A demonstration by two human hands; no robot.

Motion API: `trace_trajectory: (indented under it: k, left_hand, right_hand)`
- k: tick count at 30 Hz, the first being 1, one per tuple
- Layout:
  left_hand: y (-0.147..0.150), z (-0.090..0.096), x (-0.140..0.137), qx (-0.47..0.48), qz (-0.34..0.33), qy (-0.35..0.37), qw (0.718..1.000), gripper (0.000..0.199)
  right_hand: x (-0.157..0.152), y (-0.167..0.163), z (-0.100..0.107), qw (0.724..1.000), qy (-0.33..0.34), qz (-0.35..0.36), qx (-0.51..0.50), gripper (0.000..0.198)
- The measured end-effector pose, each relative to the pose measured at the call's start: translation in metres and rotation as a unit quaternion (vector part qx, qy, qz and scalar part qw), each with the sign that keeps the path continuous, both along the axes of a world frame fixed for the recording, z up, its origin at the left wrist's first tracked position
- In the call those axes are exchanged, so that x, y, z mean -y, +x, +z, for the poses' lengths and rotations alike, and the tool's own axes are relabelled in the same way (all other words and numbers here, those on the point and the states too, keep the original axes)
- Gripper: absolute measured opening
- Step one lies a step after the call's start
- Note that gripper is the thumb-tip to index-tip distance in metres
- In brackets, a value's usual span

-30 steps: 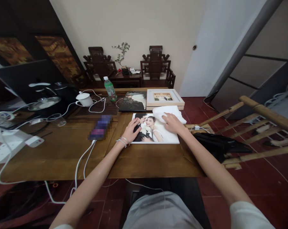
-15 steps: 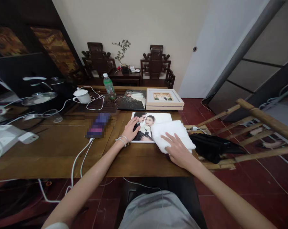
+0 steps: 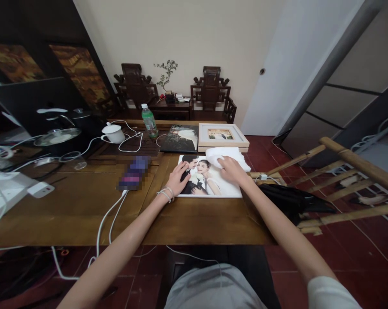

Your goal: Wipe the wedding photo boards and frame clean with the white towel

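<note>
A white-bordered photo panel (image 3: 210, 191) showing a couple lies flat on the wooden table (image 3: 194, 223) in front of me. My left hand (image 3: 178, 179) rests on its left part with the fingers stretched out and holds nothing. A folded white towel (image 3: 228, 154) lies over the panel's far right corner. The fingers of my right hand (image 3: 231, 170) are closed on the towel's near edge. Just beyond the panel are a dark photo panel (image 3: 181, 139) and a pale framed photo (image 3: 222, 134), which the towel nearly touches.
To the left lie a phone (image 3: 133, 172) with a white cable and a power strip (image 3: 7, 193). Further back stand a lidded white cup (image 3: 113, 134) and a green-labelled bottle (image 3: 149, 121). A black bag (image 3: 284, 201) rests on a bamboo chair (image 3: 358, 165) at the right.
My right hand has moved the towel away from me, from the panel's near right side to its far right corner, uncovering more of the picture. My left hand stays on the panel.
</note>
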State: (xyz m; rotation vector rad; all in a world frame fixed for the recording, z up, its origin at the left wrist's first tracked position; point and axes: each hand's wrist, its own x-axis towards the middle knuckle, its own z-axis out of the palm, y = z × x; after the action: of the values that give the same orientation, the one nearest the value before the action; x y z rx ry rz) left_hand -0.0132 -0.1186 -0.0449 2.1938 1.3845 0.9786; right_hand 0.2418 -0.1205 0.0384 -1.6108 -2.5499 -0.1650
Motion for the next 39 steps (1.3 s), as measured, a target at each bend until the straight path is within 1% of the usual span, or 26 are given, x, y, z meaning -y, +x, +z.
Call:
trace_trajectory:
  k: [2, 4, 6, 8, 11, 13, 14, 15, 17, 19, 21, 25, 27, 29, 31, 33, 35, 39]
  left_hand:
    - [0.000, 0.000, 0.000, 0.003, 0.002, 0.001, 1.000, 0.048]
    - [0.001, 0.000, 0.001, 0.006, 0.005, 0.001, 1.000, 0.049]
    - [0.002, 0.000, 0.001, 0.007, 0.008, 0.001, 1.000, 0.049]
    - [0.003, 0.000, 0.001, 0.007, 0.010, -0.001, 1.000, 0.048]
    - [0.003, 0.001, 0.000, 0.004, 0.009, -0.005, 1.000, 0.048]
    - [0.004, 0.001, 0.000, 0.002, 0.007, -0.008, 1.000, 0.047]
    - [0.004, 0.001, 0.000, 0.002, 0.006, -0.008, 1.000, 0.048]
    - [0.004, 0.001, 0.000, 0.004, 0.005, -0.007, 1.000, 0.048]
    - [0.004, 0.001, -0.001, 0.008, 0.005, -0.005, 1.000, 0.049]
    - [0.003, 0.001, 0.000, 0.008, 0.005, -0.005, 1.000, 0.050]
    - [0.003, 0.003, 0.000, 0.004, 0.006, -0.008, 1.000, 0.050]
    - [0.003, 0.006, 0.001, 0.001, 0.003, -0.012, 1.000, 0.051]
    - [0.004, 0.007, 0.002, 0.004, -0.005, -0.011, 1.000, 0.051]
    - [0.004, 0.008, 0.003, 0.009, -0.012, -0.010, 1.000, 0.050]
    - [0.004, 0.008, 0.003, 0.011, -0.010, -0.014, 1.000, 0.050]
    - [0.005, 0.007, 0.003, 0.010, -0.002, -0.019, 1.000, 0.050]
    - [0.005, 0.007, 0.003, 0.008, 0.001, -0.019, 1.000, 0.049]
    - [0.005, 0.004, 0.002, 0.008, -0.002, -0.007, 1.000, 0.051]
  right_hand:
    - [0.002, -0.001, -0.002, 1.000, 0.001, 0.002, 0.001, 0.036]
    - [0.015, 0.001, -0.007, 1.000, -0.001, 0.012, 0.002, 0.038]
    - [0.038, 0.004, -0.014, 0.999, -0.006, 0.034, 0.001, 0.039]
    - [0.068, 0.008, -0.020, 0.998, -0.006, 0.067, -0.003, 0.036]
    - [0.112, 0.014, -0.025, 0.994, 0.015, 0.111, -0.010, 0.031]
    - [0.132, 0.017, -0.026, 0.991, 0.021, 0.134, -0.015, 0.030]
    - [0.136, 0.017, -0.025, 0.990, 0.019, 0.141, -0.018, 0.029]
    - [0.137, 0.017, -0.025, 0.989, 0.017, 0.143, -0.021, 0.029]
    - [0.128, 0.015, -0.024, 0.991, 0.010, 0.133, -0.029, 0.029]
    - [0.107, 0.012, -0.021, 0.994, 0.000, 0.107, -0.033, 0.031]
    - [0.079, 0.007, -0.017, 0.997, -0.008, 0.074, -0.026, 0.033]
    - [0.027, -0.002, -0.006, 1.000, -0.003, 0.026, -0.006, 0.032]
    - [0.010, -0.004, -0.003, 1.000, 0.001, 0.016, -0.006, 0.033]
    - [0.004, -0.004, -0.004, 1.000, 0.005, 0.012, -0.007, 0.034]
    - [0.009, -0.003, -0.008, 1.000, 0.008, 0.012, -0.005, 0.036]
    - [0.025, -0.001, -0.014, 1.000, 0.007, 0.025, -0.002, 0.037]
    - [0.050, 0.002, -0.020, 0.999, 0.004, 0.052, -0.001, 0.035]
    - [0.111, 0.005, -0.026, 0.994, 0.017, 0.105, -0.012, 0.031]
